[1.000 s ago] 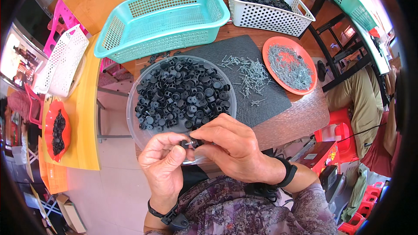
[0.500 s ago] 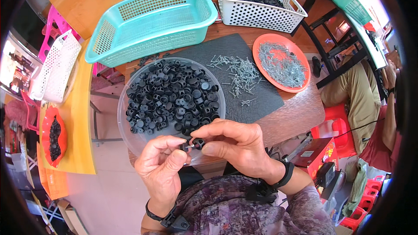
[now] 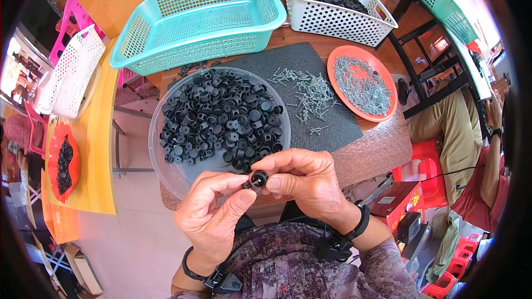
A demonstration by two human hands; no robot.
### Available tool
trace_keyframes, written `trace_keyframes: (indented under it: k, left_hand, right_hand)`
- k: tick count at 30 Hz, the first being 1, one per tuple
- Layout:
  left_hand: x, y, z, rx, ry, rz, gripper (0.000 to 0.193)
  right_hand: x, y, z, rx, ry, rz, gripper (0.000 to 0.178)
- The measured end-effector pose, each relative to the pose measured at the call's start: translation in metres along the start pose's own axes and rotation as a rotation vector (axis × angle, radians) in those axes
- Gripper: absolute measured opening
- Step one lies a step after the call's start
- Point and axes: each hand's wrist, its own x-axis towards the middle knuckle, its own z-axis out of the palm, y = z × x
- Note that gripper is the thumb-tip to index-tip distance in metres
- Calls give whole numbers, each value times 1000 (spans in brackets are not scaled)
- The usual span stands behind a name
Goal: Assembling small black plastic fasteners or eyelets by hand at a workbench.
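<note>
Just in front of the round tub, my two hands meet over a small black plastic part. My right hand (image 3: 310, 184) pinches a round black cap-like part (image 3: 259, 178) between thumb and forefinger, its hollow side turned up toward me. Pressed close beside it, my left hand (image 3: 213, 210) is closed, thumb against forefinger, on another small dark piece (image 3: 247, 185) that the fingertips mostly hide. Whether the two pieces are joined I cannot tell. The clear plastic tub (image 3: 157, 158) holds a heap of similar black parts (image 3: 219, 113).
Loose screws (image 3: 310, 94) lie on a dark mat (image 3: 339, 133), beside an orange plate (image 3: 360, 114) of more screws. A teal basket (image 3: 194, 55) and a white basket (image 3: 338, 27) stand behind. On the left bench is a red dish (image 3: 55, 149). Another person (image 3: 460, 122) sits at right.
The black part in my right fingers has turned so its hollow side faces up. The screw seen between the two pieces is now mostly hidden. Both hands stay together; the view has shifted slightly.
</note>
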Motion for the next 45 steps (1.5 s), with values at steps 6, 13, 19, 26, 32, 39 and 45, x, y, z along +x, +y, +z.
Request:
trace_keyframes:
  k: [6,13,19,26,32,39,45]
  left_hand:
    - [0,1,-1,153,23,7,19]
    - [1,-1,-2,197,24,14,17]
    - [3,-2,-2,259,-6,55,19]
    - [3,-5,-5,230,-27,12,23]
    - [6,-5,-3,203,-83,-40,29]
    - [7,-6,-3,180,-132,-70,30]
    - [4,-5,0,84,-99,-113,30]
  right_hand:
    - [0,1,2,24,5,-1,24]
    - [2,2,5,-12,33,12,24]
    - [2,3,4,-80,48,0,25]
    - [1,4,8,-84,69,-59,22]
    - [-2,3,7,-150,82,-123,19]
    - [-3,3,4,-105,65,-126,17]
    - [-3,3,3,-267,79,-276,18]
